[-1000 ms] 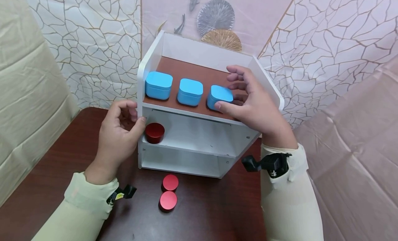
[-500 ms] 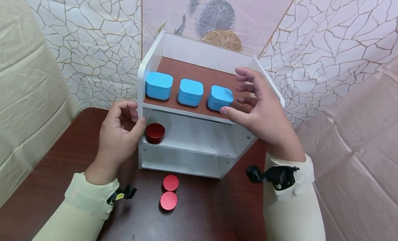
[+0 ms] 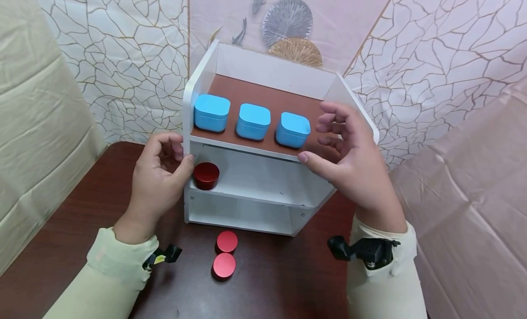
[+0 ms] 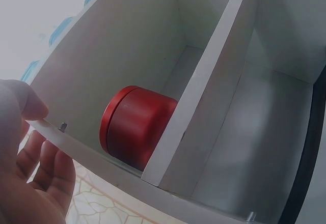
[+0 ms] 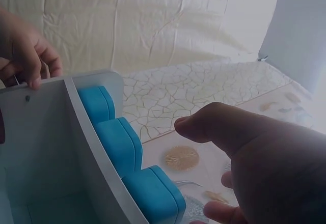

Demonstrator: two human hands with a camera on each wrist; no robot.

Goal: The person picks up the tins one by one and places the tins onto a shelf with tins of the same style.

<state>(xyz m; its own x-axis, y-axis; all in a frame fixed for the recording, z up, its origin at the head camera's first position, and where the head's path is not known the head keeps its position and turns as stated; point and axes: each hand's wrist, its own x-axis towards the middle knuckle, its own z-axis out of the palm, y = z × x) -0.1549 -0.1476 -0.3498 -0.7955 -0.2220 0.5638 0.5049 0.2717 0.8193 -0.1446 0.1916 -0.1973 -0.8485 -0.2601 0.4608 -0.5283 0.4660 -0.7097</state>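
A small white shelf unit (image 3: 247, 197) with a brown top board stands on the table. My left hand (image 3: 158, 181) holds its left side panel, thumb at the front edge and fingers on the outer face, as the left wrist view shows. Three blue lidded boxes, the left box (image 3: 212, 113), the middle box (image 3: 253, 122) and the right box (image 3: 293, 130), sit in a row along the top board's front. My right hand (image 3: 350, 159) hovers right of the right box, fingers spread apart and loosely bent, with nothing in them. A red round tin (image 4: 137, 127) stands at the middle shelf's left end.
Two more red tins, a far tin (image 3: 227, 242) and a near tin (image 3: 224, 266), stand close together on the dark wooden table (image 3: 284, 273) before the unit. Patterned cloth (image 3: 123, 58) hangs behind, and plain cloth (image 3: 465, 195) on the right.
My right hand has drawn back from around the right blue box, moving right and toward me. The box stays where it was. My left hand and the red tins have not moved.
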